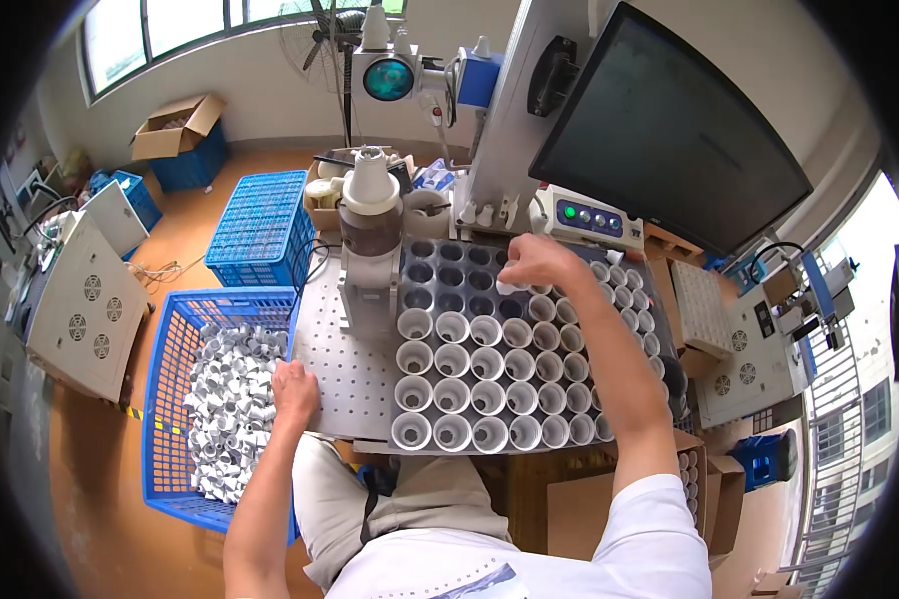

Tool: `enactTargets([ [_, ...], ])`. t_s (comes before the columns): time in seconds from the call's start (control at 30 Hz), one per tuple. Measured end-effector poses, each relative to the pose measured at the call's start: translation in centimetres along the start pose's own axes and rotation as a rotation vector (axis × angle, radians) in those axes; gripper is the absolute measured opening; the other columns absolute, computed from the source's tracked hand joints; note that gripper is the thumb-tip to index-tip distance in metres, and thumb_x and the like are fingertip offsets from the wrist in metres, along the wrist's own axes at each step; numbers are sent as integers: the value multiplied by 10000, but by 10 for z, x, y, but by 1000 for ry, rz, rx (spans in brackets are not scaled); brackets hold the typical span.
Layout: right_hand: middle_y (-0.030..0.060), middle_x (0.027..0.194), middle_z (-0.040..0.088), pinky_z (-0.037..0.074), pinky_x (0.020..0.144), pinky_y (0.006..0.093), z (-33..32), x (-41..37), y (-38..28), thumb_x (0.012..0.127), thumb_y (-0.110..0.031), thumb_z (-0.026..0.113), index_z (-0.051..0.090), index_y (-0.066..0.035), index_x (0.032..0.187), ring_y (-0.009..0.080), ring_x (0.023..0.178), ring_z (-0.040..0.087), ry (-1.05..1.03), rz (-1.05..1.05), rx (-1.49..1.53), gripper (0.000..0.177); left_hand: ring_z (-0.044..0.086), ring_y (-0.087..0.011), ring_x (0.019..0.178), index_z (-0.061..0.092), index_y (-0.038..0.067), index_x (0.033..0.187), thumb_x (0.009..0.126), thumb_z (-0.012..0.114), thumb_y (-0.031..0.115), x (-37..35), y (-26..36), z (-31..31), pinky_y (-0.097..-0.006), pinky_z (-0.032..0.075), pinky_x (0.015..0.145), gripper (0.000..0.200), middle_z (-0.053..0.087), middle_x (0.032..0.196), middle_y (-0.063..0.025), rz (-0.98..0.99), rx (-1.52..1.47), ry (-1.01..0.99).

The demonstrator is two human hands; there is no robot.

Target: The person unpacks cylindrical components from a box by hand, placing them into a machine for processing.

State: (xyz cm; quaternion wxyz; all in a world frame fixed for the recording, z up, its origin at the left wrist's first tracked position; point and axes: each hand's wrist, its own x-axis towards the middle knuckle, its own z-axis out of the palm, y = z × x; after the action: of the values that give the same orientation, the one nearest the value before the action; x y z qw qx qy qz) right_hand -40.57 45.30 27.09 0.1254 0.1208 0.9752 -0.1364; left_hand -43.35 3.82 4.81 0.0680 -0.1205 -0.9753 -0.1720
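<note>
A dark tray (437,262) with rows of round holes lies on the bench, and many of its holes hold white cup-shaped plastic fittings (451,361). Over its back rows, my right hand (539,262) pinches a white plastic fitting (509,289) just above the holes, where several show dark. My left hand (295,389) is closed at the bench's left edge, beside the blue basket (166,419). Whatever may be in its fingers is hidden. Inside the basket is a heap of loose white fittings (232,409).
A grey machine with a white cone top (370,185) stands behind the perforated metal plate (345,374). Beyond the tray are a button box (589,218) and a large monitor (674,130). Another blue crate (258,225) sits at the back left; cardboard boxes (599,519) are at lower right.
</note>
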Motion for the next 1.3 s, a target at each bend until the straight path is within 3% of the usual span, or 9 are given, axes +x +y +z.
enactTargets([
  [0.07,134,746,643,483,664,300,4,15,9,641,-248,682,604,23,914,208,693,609,151,-75,502,392,527,-384,899,582,-35,834,759,494,130,5,-24,29,-466,415,837,201,558,883,-233,54,58,-42],
  [0.17,100,782,625,472,675,283,50,43,13,646,-201,702,558,7,974,165,681,576,334,-196,854,414,528,-388,911,573,-39,843,765,489,137,8,-29,34,-466,420,843,209,554,901,-235,71,61,-66],
  [0.27,101,876,621,475,689,277,100,68,26,663,-168,707,546,4,1001,158,729,577,461,-243,811,413,531,-386,910,568,-39,859,768,486,140,2,-9,10,-466,424,840,216,552,920,-236,-15,0,-43],
  [0.37,96,877,622,479,697,277,118,70,28,661,-159,707,537,-1,1019,153,750,582,502,-272,1042,427,533,-389,908,567,-39,872,772,483,141,0,-8,7,-466,426,837,222,549,936,-238,-30,-12,-40],
  [0.57,93,862,629,482,714,301,116,67,33,652,-166,707,520,-18,994,166,767,608,515,-214,871,417,540,-396,900,570,-34,876,777,479,145,4,-26,32,-466,432,831,224,548,943,-237,50,78,-90],
  [0.83,167,811,620,476,718,377,108,53,16,643,-207,696,489,-22,899,327,774,607,636,-124,662,377,569,-397,859,608,-48,836,764,493,147,2,-11,10,-463,460,803,237,565,907,-256,-5,44,-60],
  [1.1,160,824,617,472,717,367,110,52,18,655,-209,707,499,-27,909,312,770,604,650,-141,695,376,572,-402,860,615,-45,829,761,496,144,1,-6,7,-466,459,803,234,568,903,-257,-34,19,-32],
  [1.2,157,838,618,470,728,362,110,51,18,660,-209,708,503,-30,919,309,785,604,651,-139,701,376,514,-392,899,518,-46,826,759,492,135,-1,-6,6,-469,423,821,194,540,883,-241,-19,-6,-61],
  [1.3,158,854,620,468,742,360,111,51,18,663,-208,708,509,-31,932,309,802,604,664,-147,699,379,575,-406,850,620,-51,819,755,500,134,0,-6,8,-466,460,799,230,565,902,-268,-5,11,-6],
])
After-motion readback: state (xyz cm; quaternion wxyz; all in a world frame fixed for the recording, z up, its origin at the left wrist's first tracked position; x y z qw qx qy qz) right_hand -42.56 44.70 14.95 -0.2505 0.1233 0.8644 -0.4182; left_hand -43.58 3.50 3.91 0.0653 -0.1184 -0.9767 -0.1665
